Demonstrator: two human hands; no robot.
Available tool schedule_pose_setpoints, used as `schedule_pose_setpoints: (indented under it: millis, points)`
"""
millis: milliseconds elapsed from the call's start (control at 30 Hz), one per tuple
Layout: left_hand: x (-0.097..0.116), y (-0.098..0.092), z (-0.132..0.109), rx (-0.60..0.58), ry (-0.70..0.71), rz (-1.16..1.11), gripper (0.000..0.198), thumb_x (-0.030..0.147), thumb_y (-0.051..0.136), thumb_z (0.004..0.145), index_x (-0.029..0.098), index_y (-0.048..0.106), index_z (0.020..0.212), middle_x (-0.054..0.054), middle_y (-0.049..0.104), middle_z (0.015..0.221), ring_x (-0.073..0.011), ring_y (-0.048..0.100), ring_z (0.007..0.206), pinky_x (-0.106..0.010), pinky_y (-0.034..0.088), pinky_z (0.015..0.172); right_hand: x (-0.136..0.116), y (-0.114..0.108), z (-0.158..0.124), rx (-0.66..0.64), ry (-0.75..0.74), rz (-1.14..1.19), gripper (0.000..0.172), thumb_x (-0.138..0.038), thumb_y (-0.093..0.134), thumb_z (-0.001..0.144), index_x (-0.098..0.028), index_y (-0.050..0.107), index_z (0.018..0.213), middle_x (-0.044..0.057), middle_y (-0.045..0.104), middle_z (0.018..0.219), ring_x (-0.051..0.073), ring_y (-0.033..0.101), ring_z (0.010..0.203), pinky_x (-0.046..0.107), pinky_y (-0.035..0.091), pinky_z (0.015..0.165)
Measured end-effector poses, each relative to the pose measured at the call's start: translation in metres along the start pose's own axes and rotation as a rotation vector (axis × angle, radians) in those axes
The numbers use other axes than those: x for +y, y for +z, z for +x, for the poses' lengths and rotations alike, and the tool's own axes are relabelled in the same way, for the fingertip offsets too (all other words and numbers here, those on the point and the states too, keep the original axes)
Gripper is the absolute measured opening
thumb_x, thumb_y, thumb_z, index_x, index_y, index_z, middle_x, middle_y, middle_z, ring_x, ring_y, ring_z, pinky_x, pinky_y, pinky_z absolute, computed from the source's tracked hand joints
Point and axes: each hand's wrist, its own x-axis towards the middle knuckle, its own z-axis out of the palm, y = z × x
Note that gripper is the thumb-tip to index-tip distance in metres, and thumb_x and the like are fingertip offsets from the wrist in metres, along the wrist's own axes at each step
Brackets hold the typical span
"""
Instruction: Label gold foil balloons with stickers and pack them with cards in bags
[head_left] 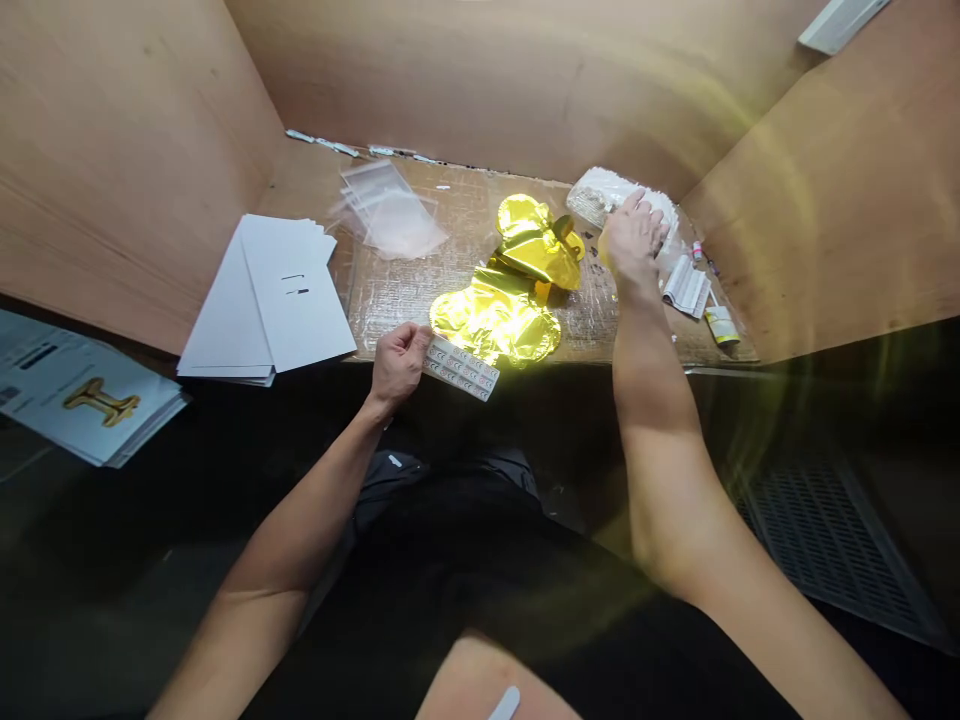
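My left hand (399, 362) is closed, pinching the end of a sheet of small printed labels (461, 368) at the table's front edge. The labels bear CE-like marks. Just beyond them lie crumpled, shiny gold foil balloons (499, 318), flat on the table. My right hand (634, 240) reaches to the back right, its fingers stretched over a clear plastic bag of small white pieces (600, 195). Its fingertips seem to touch the bag; whether they pick anything up cannot be made out.
White cards (300, 295) lie left, near clear plastic bags (394, 215). Printed sheets (90, 385) showing a gold balloon sit lower left. A folded printed strip (686, 287) and a yellow-and-white item (721, 325) lie right. Board walls (465, 80) enclose the table. A white stick (506, 703) rests on my leg.
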Motion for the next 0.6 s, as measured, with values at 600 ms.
schedule_pose_setpoints:
  millis: [600]
  points:
    - [-0.001, 0.026, -0.018, 0.105, -0.017, -0.037, 0.052, 0.070, 0.067, 0.096, 0.019, 0.066, 0.086, -0.002, 0.060, 0.073, -0.0145, 0.051, 0.064, -0.026, 0.044, 0.058, -0.146, 0.078, -0.191, -0.367, -0.053, 0.256, 0.018, -0.030, 0.061, 0.107, -0.016, 0.072, 0.110, 0.008, 0.072, 0.096, 0.019, 0.066, 0.087, 0.030, 0.051, 0.084]
